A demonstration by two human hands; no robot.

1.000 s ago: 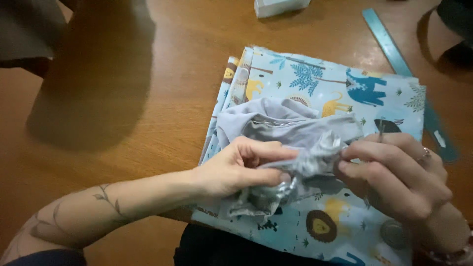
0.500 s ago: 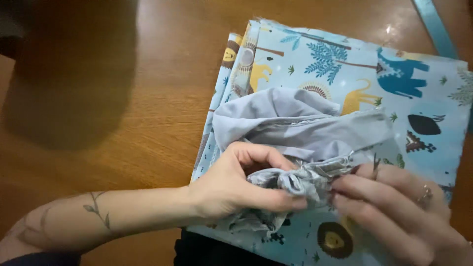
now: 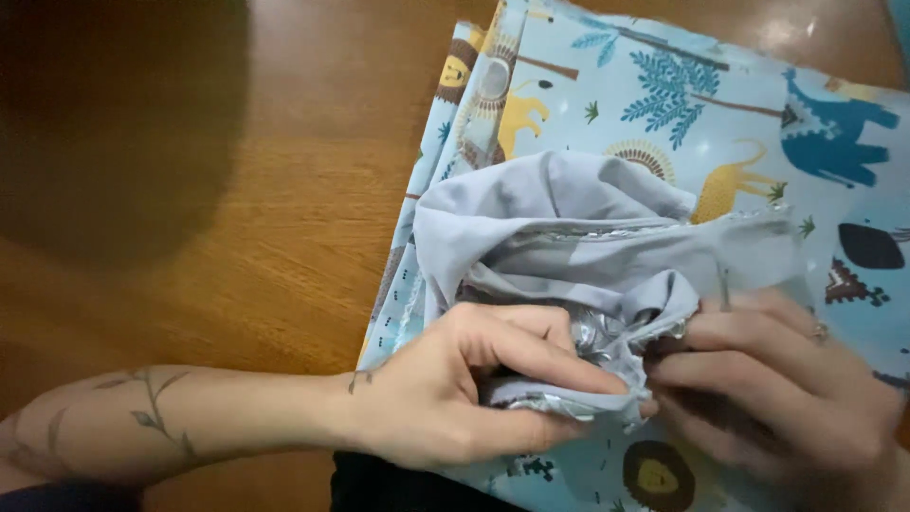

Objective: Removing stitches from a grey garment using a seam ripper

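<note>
Wooden desk [image 3: 237,284] bare to the left | grey cloth [image 3: 569,228] bunched on animal-print fabric [image 3: 682,114], likely light, soft, limp | left hand [image 3: 455,398] and right hand [image 3: 787,398] both pinch its silvery-lined edge [image 3: 592,334], the best hold | fabric's near edge overhangs the desk.

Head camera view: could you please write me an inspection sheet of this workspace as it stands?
Surface: brown wooden table, with a dark shadow at upper left.
Job's things: grey fabric piece, crumpled, with a shiny silvery lining showing at its bunched edge; it lies on the animal-print fabric, light blue and folded.
Clutter: nothing seen.
Hands: left hand and right hand both pinch the grey fabric's bunched edge; the right wears a ring.
Cables: nothing seen.
Surroundings: dark cloth at the bottom edge, kind unclear.
</note>
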